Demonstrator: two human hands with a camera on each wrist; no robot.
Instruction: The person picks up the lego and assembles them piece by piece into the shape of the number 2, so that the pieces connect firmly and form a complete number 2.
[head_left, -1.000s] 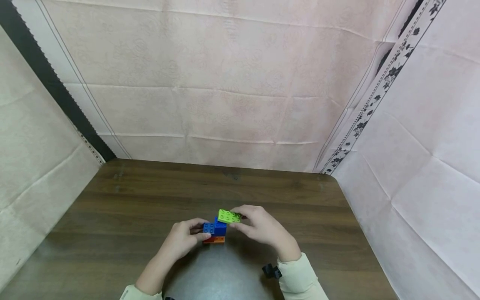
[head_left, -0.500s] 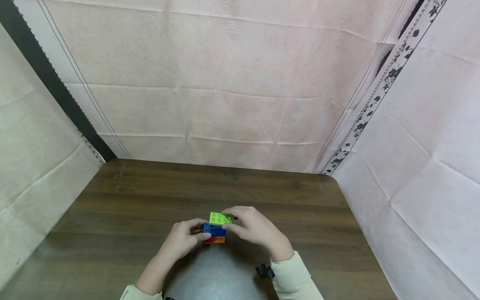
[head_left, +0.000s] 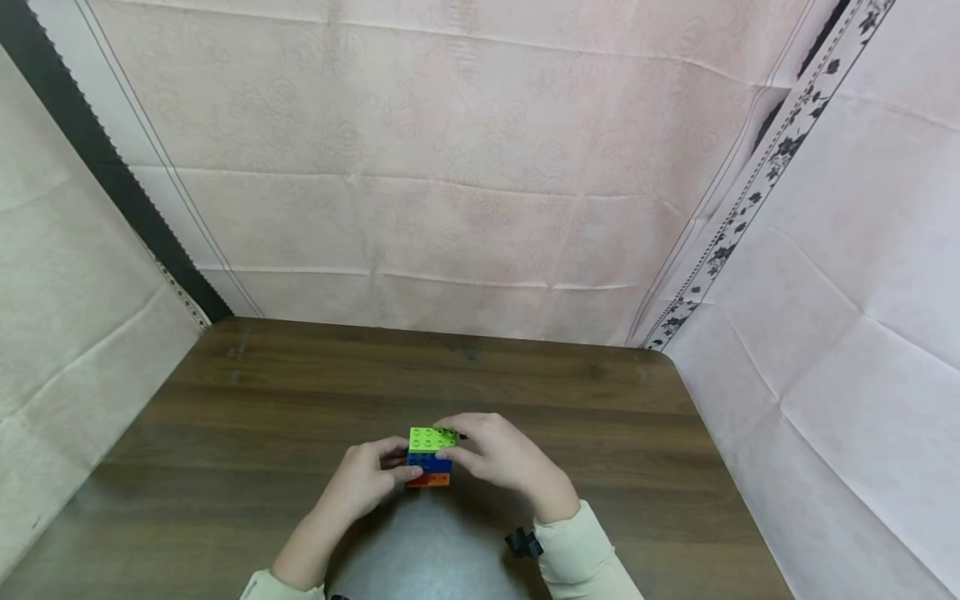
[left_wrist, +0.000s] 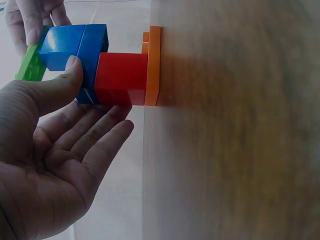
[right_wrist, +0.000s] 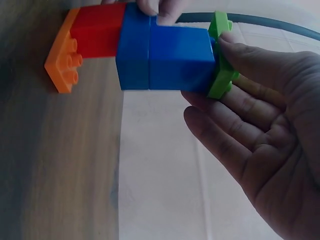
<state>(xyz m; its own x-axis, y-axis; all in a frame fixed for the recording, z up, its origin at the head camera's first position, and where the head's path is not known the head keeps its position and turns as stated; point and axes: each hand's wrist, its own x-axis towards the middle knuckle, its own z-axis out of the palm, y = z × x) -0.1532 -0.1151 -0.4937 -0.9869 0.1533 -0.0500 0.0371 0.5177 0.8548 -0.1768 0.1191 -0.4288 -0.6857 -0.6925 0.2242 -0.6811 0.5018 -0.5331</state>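
Observation:
A stack of toy building bricks stands on the wooden table. Its base is a flat orange brick (left_wrist: pixel 154 70), which carries a red brick (left_wrist: pixel 121 80). Above the red lies a thin blue brick (right_wrist: pixel 134 55), topped by a taller blue brick (right_wrist: pixel 180 60). My left hand (head_left: pixel 367 475) grips the thin blue brick, thumb on the near side, fingers behind. With thumb and fingers my right hand (head_left: pixel 498 454) pinches a flat lime green brick (head_left: pixel 431 439) at the top of the stack. In the right wrist view the green one sits slightly tilted, a blue stud showing beneath it.
The brown wooden table (head_left: pixel 300 383) reaches back to a pale cloth wall (head_left: pixel 450 208). More cloth hangs at the left and right sides. A small black object (head_left: pixel 523 543) sits at the right sleeve's cuff.
My right hand has carried the green brick leftward and slightly nearer, from the stack's right side to over its top. My left hand has kept its hold on the stack.

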